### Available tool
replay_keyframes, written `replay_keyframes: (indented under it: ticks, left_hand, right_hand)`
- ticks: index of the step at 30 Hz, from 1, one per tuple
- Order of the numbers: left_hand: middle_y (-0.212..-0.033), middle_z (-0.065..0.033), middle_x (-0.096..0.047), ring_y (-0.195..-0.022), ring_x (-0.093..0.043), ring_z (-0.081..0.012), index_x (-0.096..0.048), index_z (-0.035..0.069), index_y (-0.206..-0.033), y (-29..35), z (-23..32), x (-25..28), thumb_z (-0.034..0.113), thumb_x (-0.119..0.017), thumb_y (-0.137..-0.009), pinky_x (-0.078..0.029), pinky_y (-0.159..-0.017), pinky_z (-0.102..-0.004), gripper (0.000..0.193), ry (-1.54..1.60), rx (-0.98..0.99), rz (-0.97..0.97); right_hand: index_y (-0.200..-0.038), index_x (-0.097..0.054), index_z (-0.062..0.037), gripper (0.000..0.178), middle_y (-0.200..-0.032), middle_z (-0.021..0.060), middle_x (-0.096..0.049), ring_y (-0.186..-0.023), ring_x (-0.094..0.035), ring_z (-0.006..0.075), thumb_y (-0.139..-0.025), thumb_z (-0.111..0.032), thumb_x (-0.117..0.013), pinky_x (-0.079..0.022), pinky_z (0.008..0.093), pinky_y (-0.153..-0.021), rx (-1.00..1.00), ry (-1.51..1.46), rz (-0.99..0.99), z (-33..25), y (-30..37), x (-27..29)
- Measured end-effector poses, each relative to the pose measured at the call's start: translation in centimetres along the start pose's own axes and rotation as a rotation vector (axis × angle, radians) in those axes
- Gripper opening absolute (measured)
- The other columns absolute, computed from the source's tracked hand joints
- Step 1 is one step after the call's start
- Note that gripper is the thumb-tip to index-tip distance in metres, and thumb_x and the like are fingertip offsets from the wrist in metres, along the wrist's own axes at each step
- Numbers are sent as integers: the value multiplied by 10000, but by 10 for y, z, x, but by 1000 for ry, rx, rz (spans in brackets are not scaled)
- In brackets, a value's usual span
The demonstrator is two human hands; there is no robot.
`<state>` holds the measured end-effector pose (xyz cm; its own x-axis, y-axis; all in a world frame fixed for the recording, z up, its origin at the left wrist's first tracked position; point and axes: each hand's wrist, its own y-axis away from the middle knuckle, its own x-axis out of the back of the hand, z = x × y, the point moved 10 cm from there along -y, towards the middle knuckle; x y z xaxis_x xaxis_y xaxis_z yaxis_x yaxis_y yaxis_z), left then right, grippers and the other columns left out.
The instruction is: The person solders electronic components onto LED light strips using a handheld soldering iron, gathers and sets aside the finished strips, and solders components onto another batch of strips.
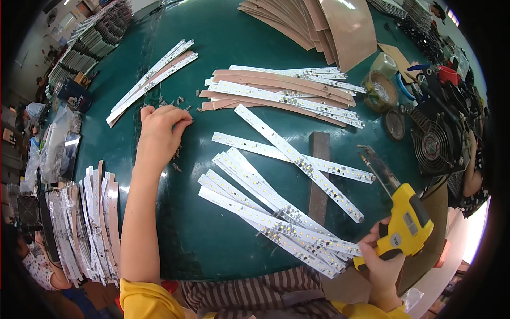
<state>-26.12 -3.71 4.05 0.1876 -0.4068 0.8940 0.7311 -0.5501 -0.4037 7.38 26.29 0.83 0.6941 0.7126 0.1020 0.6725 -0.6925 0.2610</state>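
A yellow-and-black plastic gun-shaped tool (408,220) sits in the right grip (383,266), its slender metal tip angled forward. White LED-dotted strips (287,227) fan out just left of that grip; small metallic parts (181,99) lie scattered around the left grip (161,127).

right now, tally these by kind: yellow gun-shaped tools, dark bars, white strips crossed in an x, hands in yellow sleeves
Yellow gun-shaped tool: 1
Dark bar: 1
White strips crossed in an X: 2
Hands in yellow sleeves: 2
Total: 6
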Motion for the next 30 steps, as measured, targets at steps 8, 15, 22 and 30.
replay_keyframes:
  ticks: [8,15,22,30]
  left_hand:
    - [-833,-63,-593,-842,-590,-251,-631,58,-922,4,-7,-11,62,-651,-868,-365,-876,-387,57,25,63,-97]
    - [-795,-73,-648,-766,-607,-250,-633,39,-906,8,4,3,76,-672,-850,-358,-917,-368,77,193,146,-44]
    - [-773,-55,-725,-734,-655,-89,-743,-9,-886,18,59,-7,25,-724,-798,-514,-692,-258,96,591,405,-142]
    - [-856,-79,-748,-768,-681,-110,-760,1,-944,39,138,-52,56,-780,-796,-529,-703,-254,160,828,402,-282]
  right_hand:
    - [-1315,-388,-12,664,-1080,120,-571,-833,-643,132,-740,187,-653,-503,229,-763,183,215,-86,12,14,13]
    - [-1315,-417,-2,686,-1042,90,-568,-839,-628,127,-718,174,-703,-495,215,-703,238,357,-203,15,15,4]
    - [-1136,-547,-26,597,-878,38,-586,-681,-567,134,-673,-141,-905,-462,263,-610,461,630,-43,-30,-7,1]
    - [-1113,-589,-31,556,-866,83,-596,-732,-616,163,-669,-129,-909,-476,250,-659,751,809,-165,-53,-21,-55]
